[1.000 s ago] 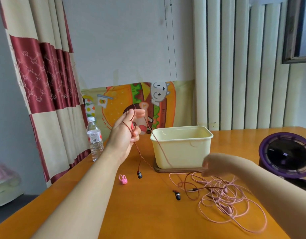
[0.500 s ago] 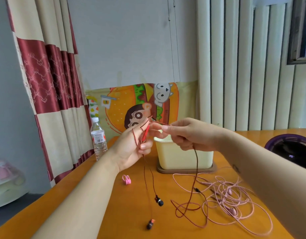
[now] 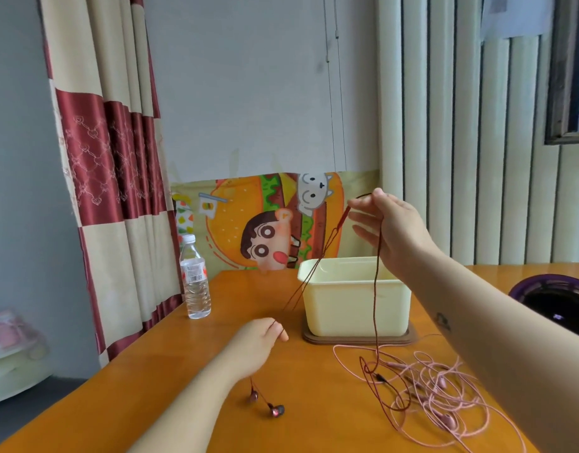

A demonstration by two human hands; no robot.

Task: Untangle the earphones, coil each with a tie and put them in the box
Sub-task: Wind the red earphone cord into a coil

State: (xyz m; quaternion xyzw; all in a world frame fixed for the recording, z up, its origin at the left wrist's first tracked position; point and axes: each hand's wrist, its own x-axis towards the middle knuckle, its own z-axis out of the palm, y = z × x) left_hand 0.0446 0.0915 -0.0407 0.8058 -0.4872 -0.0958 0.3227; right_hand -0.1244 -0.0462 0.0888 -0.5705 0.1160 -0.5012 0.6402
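Dark-red earphones (image 3: 375,302) stretch between both hands: the right hand (image 3: 396,230) pinches the cord high above the cream box (image 3: 353,302), and the left hand (image 3: 258,341) grips it near the table (image 3: 314,387), buds (image 3: 276,410) dangling.

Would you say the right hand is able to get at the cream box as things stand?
Probably yes: the right hand is raised close by the open-topped box with nothing between, though it holds the dark red earphone cord.

Bottle (image 3: 195,282) left of box (image 3: 353,302); earphones (image 3: 445,400) before it (on table (image 3: 314,420)).
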